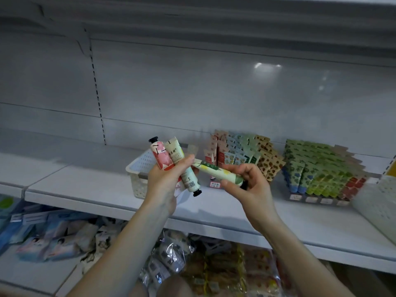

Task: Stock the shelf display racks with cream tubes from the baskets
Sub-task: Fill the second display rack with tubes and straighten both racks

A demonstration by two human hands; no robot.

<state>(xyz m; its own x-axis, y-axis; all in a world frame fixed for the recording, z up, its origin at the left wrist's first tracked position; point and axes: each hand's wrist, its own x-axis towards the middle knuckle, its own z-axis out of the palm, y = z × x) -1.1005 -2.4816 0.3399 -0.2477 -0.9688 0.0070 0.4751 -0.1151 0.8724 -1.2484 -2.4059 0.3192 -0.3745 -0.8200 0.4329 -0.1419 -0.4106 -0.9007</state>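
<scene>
Holding several cream tubes (169, 157) bunched above the shelf (90, 189), the left hand (165, 183) curls its fingers (184, 161) round them; the right hand (252, 187) pinches a green tube (216, 171) near its cap (243, 185). They look light, soft, smooth: grip mid-body gently.

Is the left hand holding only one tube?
No, the left hand grips at least three tubes: a pink flowered tube, a cream tube and a mint tube.

White shelf (85, 185), perforated white basket (139, 168), two racks (240, 155) of cream tubes (321, 168), another basket (377, 202) at right
</scene>
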